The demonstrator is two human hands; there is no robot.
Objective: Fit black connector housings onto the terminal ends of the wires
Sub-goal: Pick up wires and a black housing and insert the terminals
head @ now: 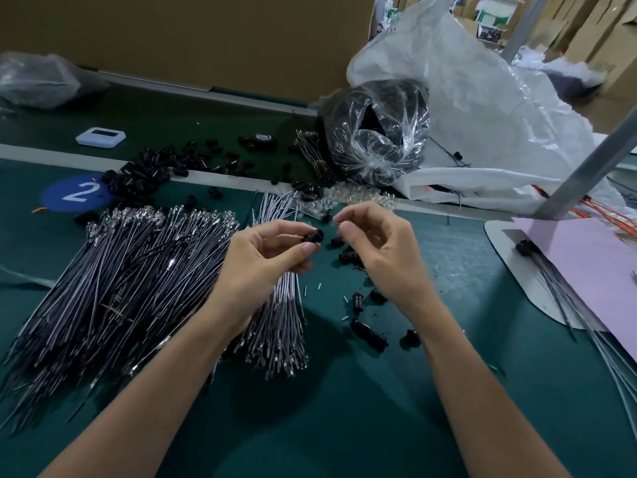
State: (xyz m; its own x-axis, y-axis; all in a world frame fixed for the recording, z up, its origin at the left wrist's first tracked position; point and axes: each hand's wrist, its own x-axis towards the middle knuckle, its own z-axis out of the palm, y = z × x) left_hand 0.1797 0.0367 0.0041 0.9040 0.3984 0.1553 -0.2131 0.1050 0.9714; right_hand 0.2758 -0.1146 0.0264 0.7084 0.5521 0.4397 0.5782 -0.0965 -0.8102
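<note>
My left hand pinches a small black connector housing between thumb and fingers above the green table. My right hand hovers just right of it, its thumb and forefinger pressed together; whatever they pinch is too small to make out. A big fan of dark wires with metal terminals lies to the left. A lighter grey wire bundle runs under my left hand. Loose black housings lie scattered below my right hand.
A heap of black housings sits at the back left near a blue "2" sticker. A clear bag of black parts and white sacks stand behind. Clear small parts, a white device, a pink sheet and a metal post at right.
</note>
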